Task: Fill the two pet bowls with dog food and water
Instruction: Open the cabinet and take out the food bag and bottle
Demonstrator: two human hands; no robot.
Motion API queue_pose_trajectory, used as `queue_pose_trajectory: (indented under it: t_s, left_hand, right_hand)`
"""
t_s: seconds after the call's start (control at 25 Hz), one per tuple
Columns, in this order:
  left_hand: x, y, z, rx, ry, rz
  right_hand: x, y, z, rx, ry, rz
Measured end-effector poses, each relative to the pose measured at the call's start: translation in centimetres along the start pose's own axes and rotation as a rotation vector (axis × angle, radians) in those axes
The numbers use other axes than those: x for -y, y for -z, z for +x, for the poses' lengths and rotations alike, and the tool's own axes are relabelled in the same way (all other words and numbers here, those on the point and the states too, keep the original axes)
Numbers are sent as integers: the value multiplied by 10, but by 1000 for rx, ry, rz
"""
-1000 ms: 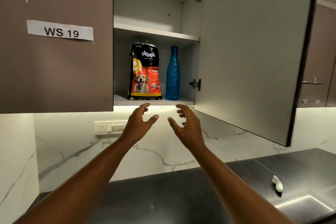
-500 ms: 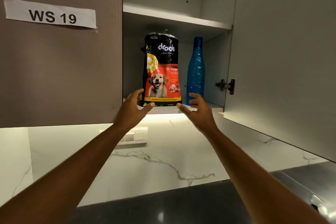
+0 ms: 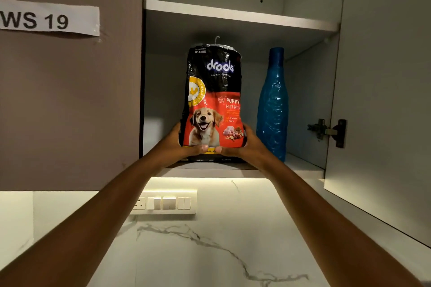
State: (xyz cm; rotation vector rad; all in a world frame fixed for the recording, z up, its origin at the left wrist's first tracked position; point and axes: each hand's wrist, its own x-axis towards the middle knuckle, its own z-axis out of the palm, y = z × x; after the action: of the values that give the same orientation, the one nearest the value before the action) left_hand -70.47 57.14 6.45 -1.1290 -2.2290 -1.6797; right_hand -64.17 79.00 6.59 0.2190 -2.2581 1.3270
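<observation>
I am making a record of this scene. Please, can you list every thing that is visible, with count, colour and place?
dog food bag: 1, black and red, lower cabinet shelf, held at its base
bottle: 1, blue, same shelf, right of the bag
label: 1, white, closed cabinet door at left
switch panel: 1, white, marble wall under the cabinet
left hand: 1, on the bag's lower left side
right hand: 1, on the bag's lower right side

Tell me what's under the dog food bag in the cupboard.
The lower cupboard shelf runs beneath the dog food bag, gripped by left hand and right hand. They cover its base, so contact is unclear.
</observation>
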Motion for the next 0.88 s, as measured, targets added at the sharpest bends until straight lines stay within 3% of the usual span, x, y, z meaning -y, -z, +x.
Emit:
queue_pose_trajectory:
  t_s: [0.16,0.44,0.88]
  left_hand:
    - [9,3,2,-9,-27,-51]
    - [-2,0,-13,-32,-49,76]
    - [-48,20,-103,-22,-102,119]
  right_hand:
    - [-10,2,7,-12,21,61]
    - [0,-5,-13,-104,82,-25]
    - [69,-25,-120,-224,67,-73]
